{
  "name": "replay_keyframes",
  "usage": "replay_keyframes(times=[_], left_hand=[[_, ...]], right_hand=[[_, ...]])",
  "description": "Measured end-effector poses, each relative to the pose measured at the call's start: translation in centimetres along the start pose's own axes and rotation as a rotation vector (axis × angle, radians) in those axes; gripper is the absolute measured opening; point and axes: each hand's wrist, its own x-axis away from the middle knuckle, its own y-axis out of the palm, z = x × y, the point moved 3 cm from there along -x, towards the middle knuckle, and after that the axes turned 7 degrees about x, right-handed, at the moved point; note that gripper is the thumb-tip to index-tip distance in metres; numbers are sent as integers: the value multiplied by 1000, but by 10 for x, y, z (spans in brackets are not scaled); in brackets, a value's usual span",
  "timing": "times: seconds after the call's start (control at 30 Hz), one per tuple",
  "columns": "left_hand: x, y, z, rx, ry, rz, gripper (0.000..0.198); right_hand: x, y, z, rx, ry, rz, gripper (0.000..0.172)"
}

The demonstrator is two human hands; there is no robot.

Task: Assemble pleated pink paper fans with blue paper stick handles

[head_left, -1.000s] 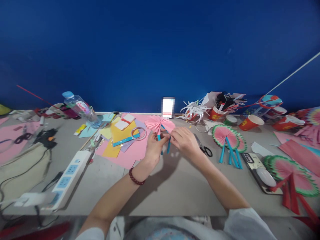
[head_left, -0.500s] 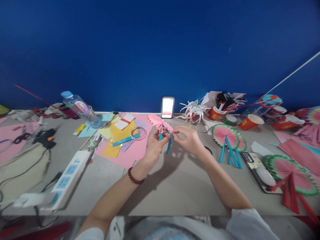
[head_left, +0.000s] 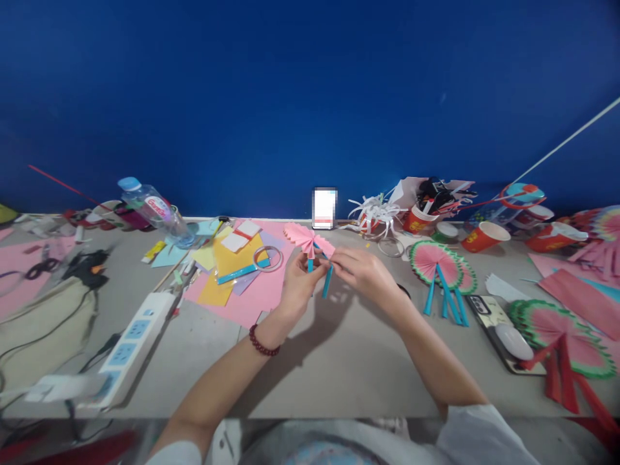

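Observation:
Between my two hands, above the table, is a pleated pink paper fan [head_left: 303, 237] with blue paper strips [head_left: 327, 281] hanging below it. My left hand [head_left: 301, 278] pinches the fan's lower middle, where the blue strips start. The fingers of my right hand [head_left: 356, 268] are closed on the fan's right end; their tips partly hide that edge. A finished-looking pink fan with a green rim and blue strips [head_left: 436, 263] lies to the right of my right hand. Left of my left hand, a silvery ring [head_left: 268, 259] rests on yellow and pink paper sheets [head_left: 242, 310].
A white power strip [head_left: 138, 342] and a tilted plastic bottle [head_left: 157, 210] are at the left. A lit phone [head_left: 324, 208] stands by the blue wall. White paper shreds [head_left: 380, 213], red paper cups [head_left: 484, 237], a mouse [head_left: 514, 341] and a red-stripped fan [head_left: 566, 342] lie rightward.
My right hand has turned slightly and its fingers have closed in along the fan's right end. The fan has spread a little; my left hand stays nearly in place.

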Motion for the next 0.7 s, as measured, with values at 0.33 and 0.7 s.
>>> replay_keyframes(times=[0.33, 0.7], left_hand=[[-1, -2, -4, 22, 12, -26, 33], [3, 1, -1, 43, 1, -33, 34]], right_hand=[[2, 1, 1, 33, -50, 40, 22], [-1, -3, -3, 15, -2, 47, 20]])
